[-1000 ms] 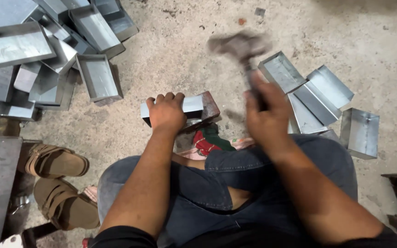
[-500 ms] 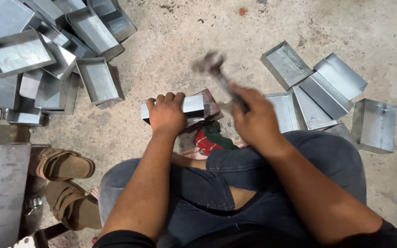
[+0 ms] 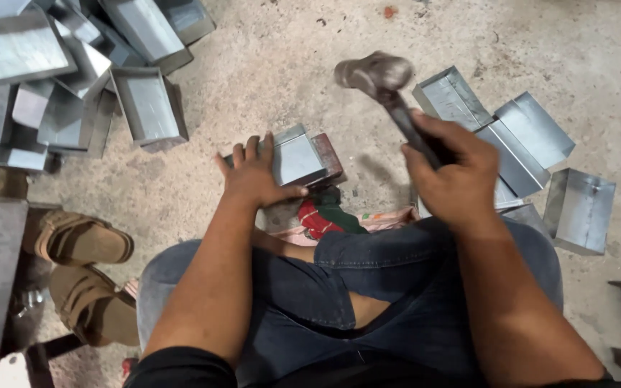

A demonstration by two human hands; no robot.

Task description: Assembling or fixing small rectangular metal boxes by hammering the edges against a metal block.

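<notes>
Concrete floor (image 3: 289, 79) fills the view, and a big heap of grey sheet-metal boxes (image 3: 59, 79) sits at upper left. A smaller cluster of open metal trays (image 3: 533, 151) lies to the right, near the raised arm. Brown sandals (image 3: 84, 241) rest at lower left. Centre: the left hand (image 3: 256, 179) presses flat, fingers spread, on a folded metal box (image 3: 296, 158) atop a reddish block (image 3: 330, 154). The right hand (image 3: 454, 172) is wrapped tight round a hammer (image 3: 379, 79), head raised and blurred.

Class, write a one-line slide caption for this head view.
Left hand steadies a metal tray while right hand raises a hammer.
</notes>
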